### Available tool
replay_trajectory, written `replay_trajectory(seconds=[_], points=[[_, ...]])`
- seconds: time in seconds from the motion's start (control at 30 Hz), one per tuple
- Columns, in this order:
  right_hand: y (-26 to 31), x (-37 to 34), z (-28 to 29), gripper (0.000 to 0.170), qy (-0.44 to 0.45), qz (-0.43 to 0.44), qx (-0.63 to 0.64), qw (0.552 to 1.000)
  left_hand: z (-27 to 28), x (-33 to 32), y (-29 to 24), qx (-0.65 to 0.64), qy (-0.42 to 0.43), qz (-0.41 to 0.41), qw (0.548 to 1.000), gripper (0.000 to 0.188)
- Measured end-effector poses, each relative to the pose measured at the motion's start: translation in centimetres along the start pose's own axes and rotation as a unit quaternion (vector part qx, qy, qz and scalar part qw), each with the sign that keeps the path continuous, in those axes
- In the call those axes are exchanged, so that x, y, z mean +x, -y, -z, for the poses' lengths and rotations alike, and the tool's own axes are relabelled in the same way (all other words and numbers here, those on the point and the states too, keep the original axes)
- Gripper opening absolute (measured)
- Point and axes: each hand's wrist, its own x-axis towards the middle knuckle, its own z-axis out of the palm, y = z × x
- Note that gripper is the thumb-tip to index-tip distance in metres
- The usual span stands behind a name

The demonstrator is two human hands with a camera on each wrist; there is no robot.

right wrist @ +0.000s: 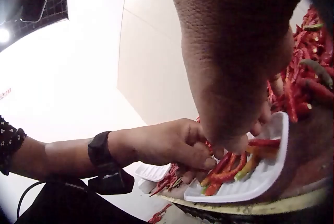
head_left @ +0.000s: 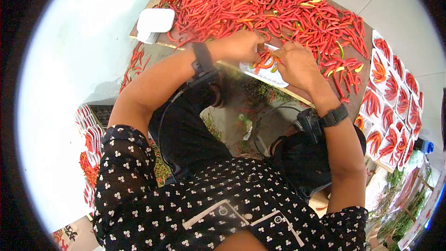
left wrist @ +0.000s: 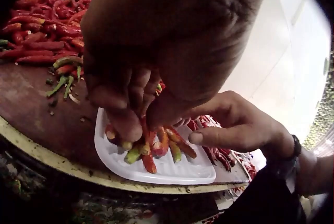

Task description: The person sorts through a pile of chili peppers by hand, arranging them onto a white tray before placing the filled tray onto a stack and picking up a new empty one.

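A white ribbed foam tray (head_left: 279, 80) holds several red and orange chili peppers (left wrist: 160, 145), some with greenish ends, laid side by side. My left hand (head_left: 239, 46) reaches in from the left and pinches chili peppers at that end of the tray, its fingertips (left wrist: 129, 125) curled down on them. From the other side my right hand (head_left: 299, 65) bends over the same peppers. Its thumb (right wrist: 235, 143) and fingers grip chili peppers at the tray's right part. The palms hide part of the row in both wrist views.
A large heap of red chilies (head_left: 241, 4) covers the board (head_left: 353, 107) beyond the tray. Stacked white trays (head_left: 156, 20) stand at the board's left corner. Filled trays of chilies (head_left: 391, 93) lie in rows at right, with more stacked (head_left: 90, 132) at left.
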Motion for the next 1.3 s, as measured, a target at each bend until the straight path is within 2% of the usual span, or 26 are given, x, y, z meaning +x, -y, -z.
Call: replay_trajectory(seconds=[0.07,0.13,0.27,0.33,0.37,0.43,0.57,0.63,0.77,0.83,0.97,1.03,1.3], points=[[-0.1,0.1,0.0,0.031,-0.004,0.007,0.004,1.0,0.1,0.0,-0.3,-0.012,-0.009,0.017,1.0,0.031],[0.0,0.2,0.1,0.031,0.004,0.003,-0.002,1.0,0.0,0.0,-0.3,-0.039,-0.042,-0.003,0.998,0.028],[0.0,0.2,0.0,0.03,0.007,-0.002,-0.02,1.0,-0.3,0.2,0.3,-0.03,-0.039,-0.013,0.999,0.027],[0.1,0.2,0.1,0.03,0.012,-0.004,-0.025,1.0,-0.3,0.2,0.6,0.014,-0.03,-0.051,0.998,0.052],[0.1,0.2,0.2,0.029,0.017,-0.005,-0.03,0.999,-0.4,0.3,0.7,0.014,-0.029,-0.051,0.998,0.052],[0.1,0.2,0.3,0.029,0.022,-0.006,-0.023,0.999,-0.3,0.3,0.2,0.052,-0.012,-0.019,0.998,0.046],[0.1,0.2,0.4,0.029,0.023,-0.005,-0.014,1.0,-0.5,0.3,0.0,0.048,-0.013,-0.02,0.999,0.041],[0.0,0.1,0.2,0.028,0.017,-0.006,-0.019,1.0,-0.9,0.4,-0.1,0.011,-0.071,-0.027,0.997,0.027],[0.2,0.1,0.2,0.029,-0.006,-0.01,-0.01,1.0,-0.2,0.4,-1.2,0.051,-0.044,0.002,0.998,0.024],[0.1,0.2,0.2,0.029,0.003,-0.01,-0.014,1.0,0.2,0.3,-1.9,0.067,-0.036,0.046,0.996,0.022],[0.2,0.0,0.4,0.03,0.003,-0.003,-0.014,1.0,-0.3,0.6,-1.8,0.097,-0.053,0.047,0.993,0.022],[0.0,0.0,0.2,0.03,-0.005,0.0,-0.008,1.0,-0.1,0.5,-2.2,0.108,-0.042,0.073,0.991,0.023],[0.0,0.1,-0.1,0.032,-0.003,0.008,-0.01,1.0,0.5,0.5,-3.1,0.11,-0.029,0.085,0.99,0.024]])
